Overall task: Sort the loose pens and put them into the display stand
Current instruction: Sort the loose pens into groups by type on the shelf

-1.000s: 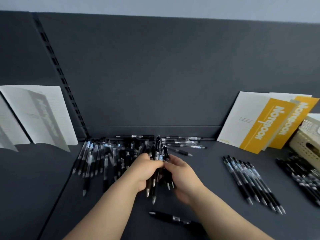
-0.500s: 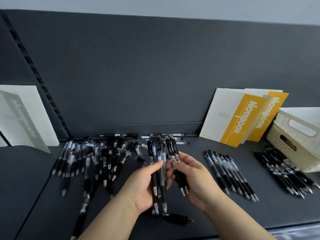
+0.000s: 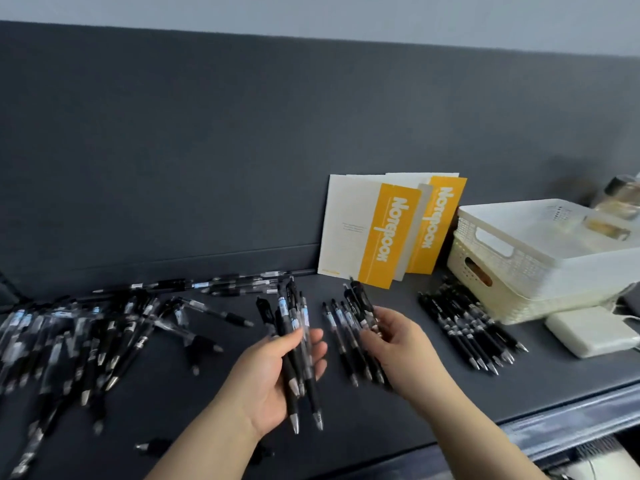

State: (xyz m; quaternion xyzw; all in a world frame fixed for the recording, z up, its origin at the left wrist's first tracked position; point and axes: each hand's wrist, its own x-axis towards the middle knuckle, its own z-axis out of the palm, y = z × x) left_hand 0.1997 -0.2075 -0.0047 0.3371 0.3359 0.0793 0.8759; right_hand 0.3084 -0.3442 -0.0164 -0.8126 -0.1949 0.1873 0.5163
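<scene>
The fingers [image 3: 317,341] of the left hand [image 3: 270,375] are curled round a bundle [image 3: 294,344] of pens, with the thumb laid across it; the pen tips point down toward the person. The fingers [image 3: 371,336] of the right hand [image 3: 401,348] are half bent and pinch a smaller bunch [image 3: 360,303] of black pens, which stands up just in front of the notebooks [image 3: 381,233].

The notebooks, white with yellow bands, lean on a dark grey back panel [image 3: 242,150]. Above the panel runs a pale grey wall [image 3: 311,12]. Below the notebooks lies the shelf [image 3: 207,427], also dark grey and matt, with a lighter strip along its front edge.

In front of the notebooks, partly under the right hand, a row [image 3: 341,341] of pens lies side by side on the shelf. A second row [image 3: 467,327] lies to the front and right of the notebooks. Far to the left of the notebooks the loose pens form a wide heap [image 3: 104,330], crossed over each other and blurred. Some more pens lie along the foot of the panel, just left of the notebooks.

Right of the notebooks stands a white basket [image 3: 519,265], just beside the second row. Farther right and nearer to the person lies a flat white box [image 3: 592,330].
</scene>
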